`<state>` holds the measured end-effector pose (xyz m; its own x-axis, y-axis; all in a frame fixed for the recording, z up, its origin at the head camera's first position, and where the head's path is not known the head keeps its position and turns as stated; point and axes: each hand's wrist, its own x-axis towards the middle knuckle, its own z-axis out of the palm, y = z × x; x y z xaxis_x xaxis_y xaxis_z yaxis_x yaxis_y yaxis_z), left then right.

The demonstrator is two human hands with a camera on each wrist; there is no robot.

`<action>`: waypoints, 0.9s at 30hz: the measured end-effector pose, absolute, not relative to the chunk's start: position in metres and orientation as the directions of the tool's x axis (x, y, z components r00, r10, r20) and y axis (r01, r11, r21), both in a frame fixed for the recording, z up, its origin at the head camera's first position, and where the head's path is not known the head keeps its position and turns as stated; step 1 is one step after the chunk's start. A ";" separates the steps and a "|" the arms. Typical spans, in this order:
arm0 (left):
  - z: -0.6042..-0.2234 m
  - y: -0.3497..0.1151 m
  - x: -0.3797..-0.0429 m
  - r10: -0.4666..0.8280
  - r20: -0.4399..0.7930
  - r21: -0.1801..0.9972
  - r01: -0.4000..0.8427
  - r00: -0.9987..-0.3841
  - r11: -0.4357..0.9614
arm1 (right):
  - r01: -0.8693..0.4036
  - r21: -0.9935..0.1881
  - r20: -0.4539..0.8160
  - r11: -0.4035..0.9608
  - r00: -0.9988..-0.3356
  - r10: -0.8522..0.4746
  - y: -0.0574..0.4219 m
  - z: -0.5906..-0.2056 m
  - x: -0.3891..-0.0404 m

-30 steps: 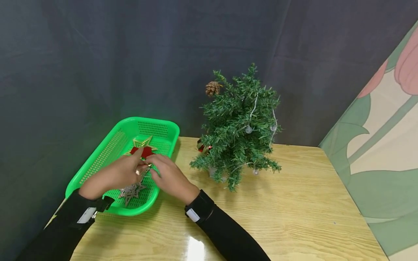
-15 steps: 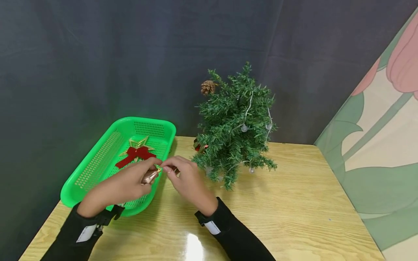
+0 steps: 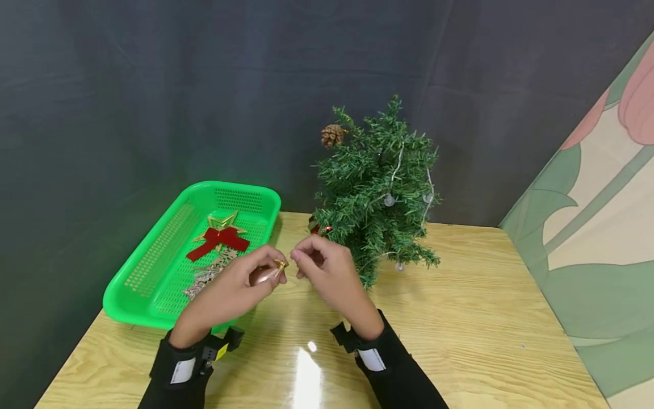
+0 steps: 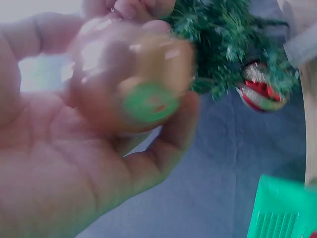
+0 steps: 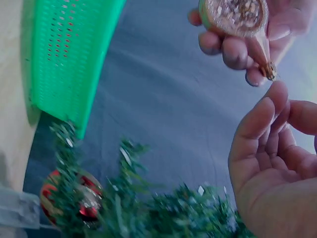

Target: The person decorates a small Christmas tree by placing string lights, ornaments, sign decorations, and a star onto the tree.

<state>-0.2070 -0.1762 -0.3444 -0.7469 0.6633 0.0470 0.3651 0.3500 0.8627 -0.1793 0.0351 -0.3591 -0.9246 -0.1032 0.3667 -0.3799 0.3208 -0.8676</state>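
My left hand [image 3: 227, 295] holds a shiny rose-gold Christmas bauble [image 5: 237, 16] with fingers and thumb around its body. The bauble has a glittery hollow on one face and tapers to a small gold cap [image 5: 270, 71]. In the left wrist view its round side [image 4: 106, 74] is blurred and fills the palm. Just beyond the cap, the thumb and forefinger tips of my right hand [image 3: 329, 272] pinch together on a fine thread, barely visible in the right wrist view. Both hands are over the table in front of the small artificial Christmas tree [image 3: 378, 193].
A green plastic basket [image 3: 140, 250] stands at left, holding a red bow [image 3: 227, 238], a gold star [image 3: 225, 221] and a silvery snowflake ornament [image 3: 201, 278]. On the tree hang a pine cone [image 3: 332, 136], a red striped bauble [image 4: 260, 89] and a light string. A dark curtain [image 3: 153, 85] hangs behind.
Both hands have lifted the bauble out of the basket and moved right, toward the tree's front. The bow and snowflake in the basket have come into fuller view.
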 end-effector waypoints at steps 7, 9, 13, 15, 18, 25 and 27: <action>-0.340 -0.162 -0.211 0.679 0.068 0.886 0.358 -0.731 0.296 | -0.357 -0.921 0.343 0.154 -0.933 -0.112 0.048 -0.355 -0.176; -0.338 -0.158 -0.213 0.688 0.104 0.884 0.383 -0.718 0.266 | -0.356 -0.927 0.343 0.121 -0.932 -0.116 0.049 -0.354 -0.176; -0.336 -0.148 -0.217 0.690 0.145 0.889 0.399 -0.709 0.223 | -0.373 -0.923 0.365 0.094 -0.926 -0.094 0.048 -0.353 -0.175; -0.336 -0.144 -0.218 0.682 0.153 0.896 0.391 -0.715 0.209 | -0.389 -0.915 0.384 0.104 -0.921 -0.071 0.048 -0.352 -0.175; -0.339 -0.138 -0.220 0.662 0.185 0.907 0.387 -0.726 0.170 | -0.436 -0.884 0.437 0.170 -0.899 -0.032 0.050 -0.351 -0.176; -0.340 -0.129 -0.223 0.592 0.286 0.893 0.433 -0.754 0.120 | -0.524 -0.716 0.589 0.462 -0.808 -0.004 0.059 -0.346 -0.172; -0.339 -0.127 -0.225 0.570 0.291 0.879 0.450 -0.768 0.158 | -0.512 -0.641 0.611 0.572 -0.791 -0.022 0.062 -0.343 -0.168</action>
<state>-0.2251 -0.1270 -0.3386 -0.7684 0.5701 0.2907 0.4499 0.1582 0.8790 -0.1685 0.0624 -0.3433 -0.7910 -0.0224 0.6114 -0.5116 0.5723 -0.6409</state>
